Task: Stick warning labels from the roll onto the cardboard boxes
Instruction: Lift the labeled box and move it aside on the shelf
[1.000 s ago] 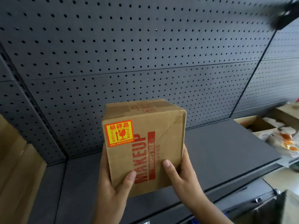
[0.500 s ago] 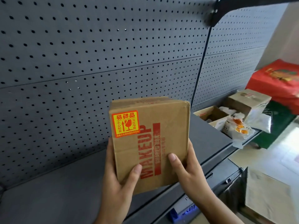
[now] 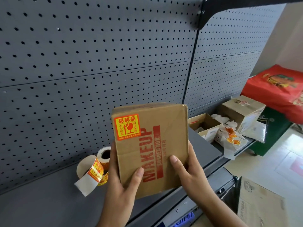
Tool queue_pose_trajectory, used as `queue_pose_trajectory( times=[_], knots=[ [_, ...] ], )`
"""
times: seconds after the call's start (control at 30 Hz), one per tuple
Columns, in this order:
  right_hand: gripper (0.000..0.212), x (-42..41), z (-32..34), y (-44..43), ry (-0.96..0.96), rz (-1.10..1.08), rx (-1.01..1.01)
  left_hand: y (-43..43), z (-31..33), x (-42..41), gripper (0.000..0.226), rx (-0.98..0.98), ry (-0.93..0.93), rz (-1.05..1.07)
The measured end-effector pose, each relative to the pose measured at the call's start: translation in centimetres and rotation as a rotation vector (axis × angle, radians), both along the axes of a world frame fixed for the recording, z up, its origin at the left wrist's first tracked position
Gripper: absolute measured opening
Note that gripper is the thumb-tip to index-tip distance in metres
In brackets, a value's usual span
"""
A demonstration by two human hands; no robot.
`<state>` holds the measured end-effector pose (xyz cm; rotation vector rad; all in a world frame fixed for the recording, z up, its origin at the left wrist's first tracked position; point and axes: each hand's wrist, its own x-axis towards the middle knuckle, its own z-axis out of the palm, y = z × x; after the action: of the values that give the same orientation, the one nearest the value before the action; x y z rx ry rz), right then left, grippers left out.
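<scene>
A brown cardboard box printed "MAKEUP" in red is held up above the grey shelf. A yellow-and-red warning label is stuck on its upper left corner. My left hand grips the box's lower left edge, thumb on the front. My right hand grips its lower right side, thumb across the front. The label roll lies on the shelf just left of the box, with a loose strip of backing paper curling off it.
Dark pegboard backs the shelf. To the right on the shelf sit an open small carton, another cardboard box and crumpled wrappers. A red bag is at far right. A large carton stands on the floor at lower right.
The view has swung further right and down, and the label roll has come into sight on the shelf. Both hands keep the same grip on the box.
</scene>
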<state>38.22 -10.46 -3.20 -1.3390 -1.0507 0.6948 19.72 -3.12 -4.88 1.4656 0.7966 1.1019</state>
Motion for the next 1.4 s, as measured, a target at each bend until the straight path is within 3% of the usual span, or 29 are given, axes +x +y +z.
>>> queue_pose_trajectory(
  times=[0.53,0.7,1.03,1.4],
  knots=[
    [0.056,3.8,0.2,2.7,-0.026,0.006,-0.031,2.6,-0.9,3.6,0.077,-0.012,0.004,-0.009],
    [0.054,8.2,-0.5,3.5,-0.050,0.055,-0.011,2.4,-0.9,7.3,0.091,0.029,0.032,0.032],
    [0.057,19.0,-1.6,5.4,-0.079,0.215,-0.009,1.2,-1.1,16.9,0.079,0.029,0.107,0.196],
    [0.058,25.6,-3.0,7.0,-0.148,0.257,-0.079,3.0,-2.2,22.1,0.089,0.001,0.209,0.173]
  ],
)
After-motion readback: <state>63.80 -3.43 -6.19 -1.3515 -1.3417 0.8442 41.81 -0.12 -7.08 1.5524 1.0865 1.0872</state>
